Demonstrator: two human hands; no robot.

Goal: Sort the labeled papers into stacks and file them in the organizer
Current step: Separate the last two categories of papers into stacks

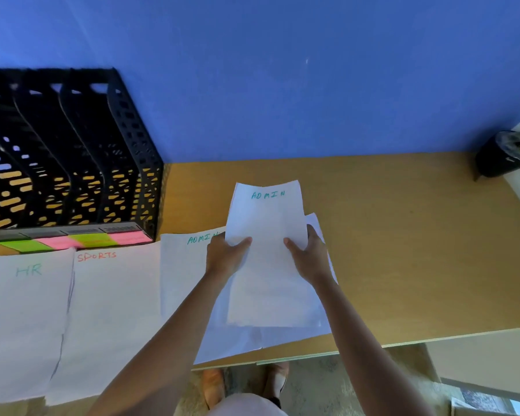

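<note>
Left hand and right hand pinch the "ADMIN" sheet; stacks beside read "HR", "SPORTS".

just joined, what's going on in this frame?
A person is sorting labeled papers at a desk. Both the left hand and right hand hold up an ADMIN sheet over loose papers. HR, SPORTS and ADMIN stacks lie alongside. The black organizer holds no papers yet.
</note>
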